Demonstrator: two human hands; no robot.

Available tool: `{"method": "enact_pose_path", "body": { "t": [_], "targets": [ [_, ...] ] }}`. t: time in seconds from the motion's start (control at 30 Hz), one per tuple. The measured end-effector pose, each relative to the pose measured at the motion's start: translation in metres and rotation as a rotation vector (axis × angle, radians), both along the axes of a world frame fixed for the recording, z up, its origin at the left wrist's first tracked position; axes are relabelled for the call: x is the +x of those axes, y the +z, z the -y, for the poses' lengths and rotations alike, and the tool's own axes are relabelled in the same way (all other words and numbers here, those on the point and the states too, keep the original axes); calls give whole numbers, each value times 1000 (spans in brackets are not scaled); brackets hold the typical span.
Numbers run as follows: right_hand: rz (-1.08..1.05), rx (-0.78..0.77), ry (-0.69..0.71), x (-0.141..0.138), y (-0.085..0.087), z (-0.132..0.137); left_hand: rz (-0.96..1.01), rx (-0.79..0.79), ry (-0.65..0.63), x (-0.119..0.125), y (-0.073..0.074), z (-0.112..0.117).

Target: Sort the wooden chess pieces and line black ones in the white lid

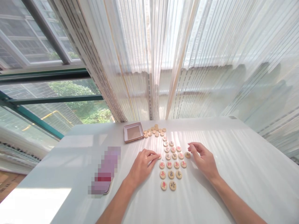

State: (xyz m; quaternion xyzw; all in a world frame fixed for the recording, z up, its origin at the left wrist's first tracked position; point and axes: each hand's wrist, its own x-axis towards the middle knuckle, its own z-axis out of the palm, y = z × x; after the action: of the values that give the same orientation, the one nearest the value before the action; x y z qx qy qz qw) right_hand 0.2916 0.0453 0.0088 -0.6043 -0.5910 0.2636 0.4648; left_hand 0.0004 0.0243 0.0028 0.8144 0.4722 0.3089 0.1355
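Pinching a round wooden xiangqi piece (159, 156) between thumb and fingertips, the left hand (142, 165) holds it at the left edge of the block of face-up pieces (171, 165) on a white table (210, 199). At the block's right edge, the right hand (203, 159) is loosely curled beside an outlying piece (187, 154); whether it grips that piece cannot be told. Beyond the block's far edge lies a heap of blank-side-up pieces (154, 130), and beyond and left of the block sits a shallow square box (133, 133). Judging by the tidy rows, doing this well means lowering each disc flat, in line with its row, without nudging its neighbours.
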Motion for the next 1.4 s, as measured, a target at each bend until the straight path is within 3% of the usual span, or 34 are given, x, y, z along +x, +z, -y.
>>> {"method": "enact_pose_path", "body": {
  "t": [0.2,1.4],
  "targets": [
    [1,-29,-2,-1,1,2,-55,-5,-70,3,0,2],
    [-15,-33,5,0,1,0,-58,4,-48,1,-2,2]
  ]
}}
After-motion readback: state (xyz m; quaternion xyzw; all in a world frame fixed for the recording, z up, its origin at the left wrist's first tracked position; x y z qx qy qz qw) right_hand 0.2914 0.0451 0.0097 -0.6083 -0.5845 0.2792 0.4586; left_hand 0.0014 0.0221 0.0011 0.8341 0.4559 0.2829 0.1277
